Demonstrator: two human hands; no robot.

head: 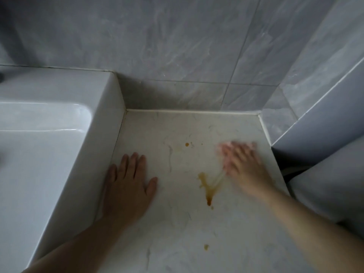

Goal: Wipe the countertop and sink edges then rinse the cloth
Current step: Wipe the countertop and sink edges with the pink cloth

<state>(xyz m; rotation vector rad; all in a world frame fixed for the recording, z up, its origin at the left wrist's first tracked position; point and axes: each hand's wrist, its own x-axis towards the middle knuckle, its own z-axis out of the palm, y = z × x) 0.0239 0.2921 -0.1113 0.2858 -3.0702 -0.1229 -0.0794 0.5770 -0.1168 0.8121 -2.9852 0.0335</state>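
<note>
My left hand [128, 180] lies flat on the pale marble countertop [173, 223], fingers straight, right beside the outer wall of the white sink [59, 146]. My right hand [240, 162] is motion-blurred over the right part of the countertop with its fingers spread and straight. A pale pinkish blur shows under its fingertips; I cannot tell if that is the cloth. An orange-brown spill [208, 186] sits between the hands, and a faint smear runs from it toward my right hand. Smaller orange drops lie farther back [187, 144] and nearer me [206, 246].
Grey tiled walls [177, 46] close off the countertop at the back and right. The raised sink basin borders it on the left. A white rounded fixture [331, 186] stands below the countertop's right edge.
</note>
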